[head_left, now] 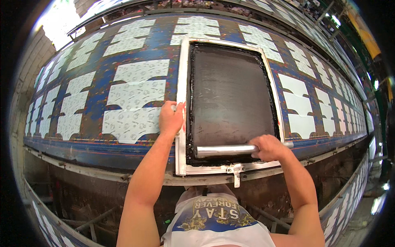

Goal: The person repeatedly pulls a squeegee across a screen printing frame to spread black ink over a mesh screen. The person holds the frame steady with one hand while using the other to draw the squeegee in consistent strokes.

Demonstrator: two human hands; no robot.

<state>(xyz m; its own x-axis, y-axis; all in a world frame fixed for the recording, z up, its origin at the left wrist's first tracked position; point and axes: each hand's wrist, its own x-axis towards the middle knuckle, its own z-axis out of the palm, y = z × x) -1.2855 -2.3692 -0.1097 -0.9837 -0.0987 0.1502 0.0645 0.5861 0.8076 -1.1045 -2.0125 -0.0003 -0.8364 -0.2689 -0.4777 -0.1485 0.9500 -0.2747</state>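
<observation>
A screen-printing frame [180, 152] with pale metal sides lies on the long table in front of me, its mesh [230, 90] covered with dark ink. My left hand [170, 118] is closed round the frame's left side. Near the frame's front end, my right hand [267, 147] grips a silver metal squeegee [222, 151] that lies crosswise on the inked mesh. The squeegee's right part is partly hidden under my fingers. A small metal bracket [236, 175] sticks out from the frame's front edge.
The table [96, 111] has a blue and brown stained surface. White cut pieces with a small print [138, 94] lie in rows to the left; plain white pieces [297, 103] lie to the right. A metal rail [103, 175] runs along the near edge. Another table stands beyond.
</observation>
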